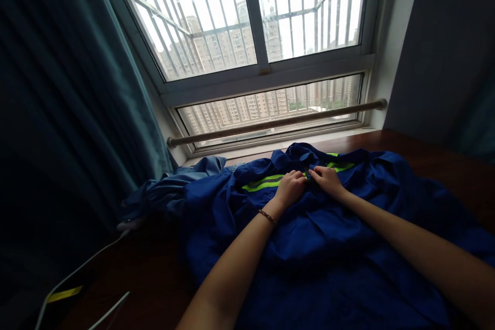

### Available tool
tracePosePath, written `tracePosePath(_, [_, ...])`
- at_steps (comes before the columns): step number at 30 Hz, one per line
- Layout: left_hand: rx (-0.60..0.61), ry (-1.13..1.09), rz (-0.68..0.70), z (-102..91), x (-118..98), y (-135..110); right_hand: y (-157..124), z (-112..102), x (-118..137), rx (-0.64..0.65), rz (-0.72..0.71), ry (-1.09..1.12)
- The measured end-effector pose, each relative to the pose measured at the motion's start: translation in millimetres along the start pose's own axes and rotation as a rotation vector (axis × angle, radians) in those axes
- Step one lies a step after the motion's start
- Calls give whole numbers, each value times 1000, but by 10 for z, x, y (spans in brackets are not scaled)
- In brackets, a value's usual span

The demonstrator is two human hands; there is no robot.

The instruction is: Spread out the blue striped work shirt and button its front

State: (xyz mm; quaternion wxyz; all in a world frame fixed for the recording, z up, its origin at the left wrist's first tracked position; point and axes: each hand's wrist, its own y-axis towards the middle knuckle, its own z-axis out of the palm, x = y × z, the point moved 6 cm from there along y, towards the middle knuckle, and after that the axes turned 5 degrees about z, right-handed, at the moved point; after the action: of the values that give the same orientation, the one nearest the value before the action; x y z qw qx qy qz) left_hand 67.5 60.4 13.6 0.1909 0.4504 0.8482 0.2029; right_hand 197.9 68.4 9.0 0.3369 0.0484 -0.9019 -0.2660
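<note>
A blue work jacket (317,247) with a yellow-green reflective stripe (263,183) lies spread on a dark wooden table (154,278) under a window. My left hand (291,185) and my right hand (327,179) meet at the jacket's chest, near the stripe. Both have their fingers curled and pinched on the fabric at the front opening. A thin beaded bracelet (267,216) circles my left wrist. What exactly the fingertips grip is too small to make out.
A teal curtain (69,103) hangs at the left, and a second blue garment (170,188) is bunched beside it. A white cable (77,273) with a yellow tag (65,294) runs over the table's left corner. A barred window (247,36) and a rail (278,121) lie behind.
</note>
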Motion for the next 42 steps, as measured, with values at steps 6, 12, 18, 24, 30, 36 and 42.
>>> tracePosePath(6, [-224,-500,-515,135,263,-59,-104,-32,264,-26,-136,226])
tracePosePath(12, [-192,-1392,-837,376,512,-217,-225,142,394,149,-315,88])
tracePosePath(18, [-31,-1568,-796,374,529,-211,-218,131,319,133,-239,7])
tracePosePath(24, [5,-1634,-755,343,508,-217,-234,122,318,123,-250,-47])
tracePosePath(30, [22,-1669,-747,282,469,-225,-278,89,361,114,-318,-39])
tracePosePath(36, [17,-1694,-748,264,435,-233,-334,61,435,107,-415,-70])
tracePosePath(42, [-36,-1649,-803,255,454,-240,-362,21,489,74,-435,-107])
